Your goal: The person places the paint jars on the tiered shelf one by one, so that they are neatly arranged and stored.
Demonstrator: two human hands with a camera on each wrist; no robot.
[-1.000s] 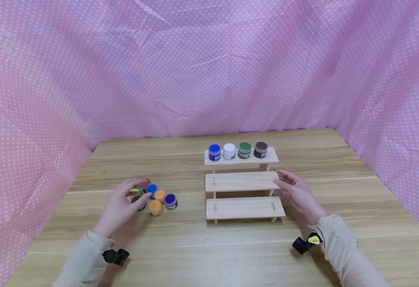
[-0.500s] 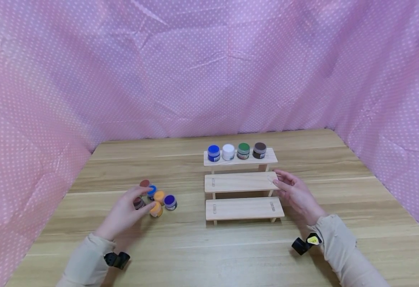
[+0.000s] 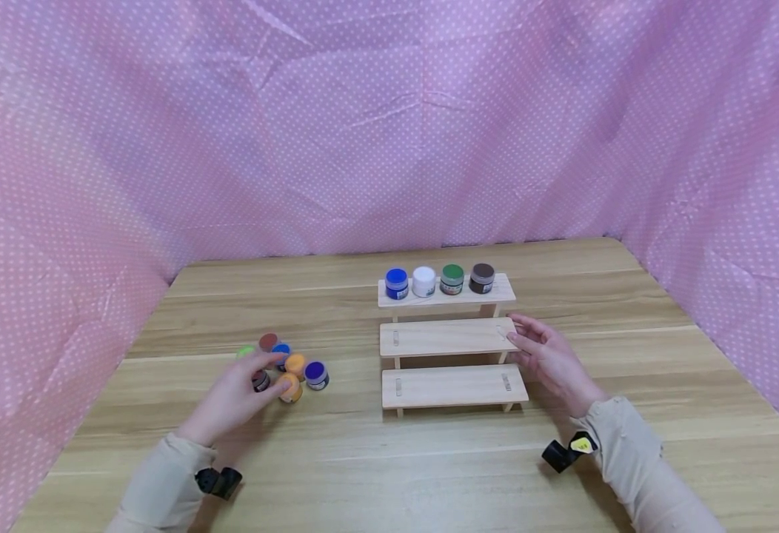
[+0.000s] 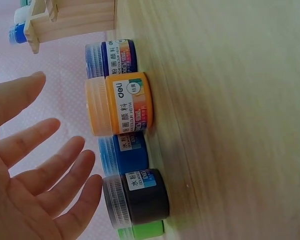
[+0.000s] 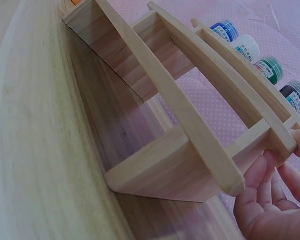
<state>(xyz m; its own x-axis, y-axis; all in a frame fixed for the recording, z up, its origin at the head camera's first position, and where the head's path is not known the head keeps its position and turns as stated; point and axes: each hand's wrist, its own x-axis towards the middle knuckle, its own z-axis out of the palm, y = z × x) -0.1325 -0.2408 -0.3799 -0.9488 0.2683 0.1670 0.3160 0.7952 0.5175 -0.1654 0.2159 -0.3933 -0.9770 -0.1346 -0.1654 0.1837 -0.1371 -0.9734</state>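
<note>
My left hand hovers over a cluster of small paint jars at the left, its fingers parted. In the left wrist view its relaxed fingers stand beside the lids of an orange jar and a dark jar, with nothing held. Around it are a purple jar, a blue jar, a red-brown jar, a second orange jar and a partly hidden light-green jar. With thumb above and fingers below, my right hand grips the right end of the three-tier wooden rack's middle shelf.
Blue, white, green and dark brown jars stand in a row on the rack's top shelf. The bottom shelf is nearest me. A pink dotted cloth hangs behind the wooden table.
My left hand has shifted slightly right and toward me over the jars, and the light-green lid shows again beyond it. My right hand keeps its grip on the rack.
</note>
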